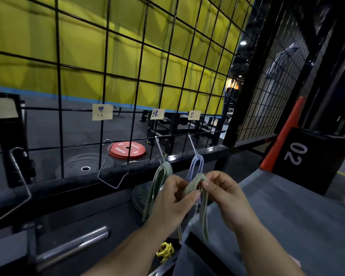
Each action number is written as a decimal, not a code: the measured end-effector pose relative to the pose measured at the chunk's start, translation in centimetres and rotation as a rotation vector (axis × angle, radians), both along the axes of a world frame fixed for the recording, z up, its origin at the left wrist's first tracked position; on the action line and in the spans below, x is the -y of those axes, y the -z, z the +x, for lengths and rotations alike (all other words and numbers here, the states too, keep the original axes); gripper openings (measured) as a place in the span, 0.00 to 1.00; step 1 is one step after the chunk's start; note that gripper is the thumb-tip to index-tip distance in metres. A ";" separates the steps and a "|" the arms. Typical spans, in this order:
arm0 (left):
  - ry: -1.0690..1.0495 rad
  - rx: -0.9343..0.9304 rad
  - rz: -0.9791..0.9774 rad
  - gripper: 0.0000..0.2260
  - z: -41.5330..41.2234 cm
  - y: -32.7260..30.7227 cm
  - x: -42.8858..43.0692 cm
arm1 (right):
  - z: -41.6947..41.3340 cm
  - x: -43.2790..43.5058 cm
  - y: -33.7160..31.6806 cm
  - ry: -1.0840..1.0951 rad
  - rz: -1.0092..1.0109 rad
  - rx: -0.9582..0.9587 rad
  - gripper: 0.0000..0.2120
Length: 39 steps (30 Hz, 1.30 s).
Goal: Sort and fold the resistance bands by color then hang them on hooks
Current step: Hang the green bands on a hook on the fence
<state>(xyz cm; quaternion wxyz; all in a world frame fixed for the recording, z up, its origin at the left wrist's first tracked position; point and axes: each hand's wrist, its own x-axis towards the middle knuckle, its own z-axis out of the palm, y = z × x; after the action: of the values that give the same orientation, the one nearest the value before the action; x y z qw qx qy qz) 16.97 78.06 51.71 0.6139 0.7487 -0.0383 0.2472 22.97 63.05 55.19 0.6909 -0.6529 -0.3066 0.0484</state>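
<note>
**Green band folded in hand, not yet on hook**

Both hands are up at the wire grid (106, 76). The left hand (168, 200) and right hand (225, 196) each pinch the folded green band (195, 183) at its bend between thumb and fingertips; the tails hang down between the wrists. It sits just in front of the blue bands (196, 166), right of the hung green bands (163, 172).

Risks, my read:
- Wrong hook: the band is closer to the blue hook (192, 143) than the green hook (159, 149). Easy colour mix-up.
- The fold may spring open if either pinch loosens during the transfer.
- The green hook looks loaded already; pushing another loop on could knock the hung ones off.
- Tails could snag on the frame or bench (287, 206) edge.
</note>
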 end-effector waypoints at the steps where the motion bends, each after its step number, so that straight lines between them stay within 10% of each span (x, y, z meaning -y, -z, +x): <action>1: -0.004 0.014 -0.013 0.20 -0.2 0.0 -0.1 | -0.1 -0.2 -0.2 -0.013 -0.005 0.003 0.24; 16: -0.361 0.340 -0.151 0.13 -1.6 -0.3 -2.1 | -0.7 -5.3 -2.7 -0.153 -0.129 0.054 0.07; 39: -0.404 0.189 -0.384 0.03 -0.5 -1.5 -1.7 | -0.6 -9.9 -5.6 -0.110 -0.295 0.171 0.05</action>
<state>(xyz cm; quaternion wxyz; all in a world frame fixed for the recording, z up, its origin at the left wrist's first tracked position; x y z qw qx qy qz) 16.49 79.79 53.21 0.6762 0.5852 0.1020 0.4358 22.42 72.92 60.79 0.5554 -0.7310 -0.3892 0.0747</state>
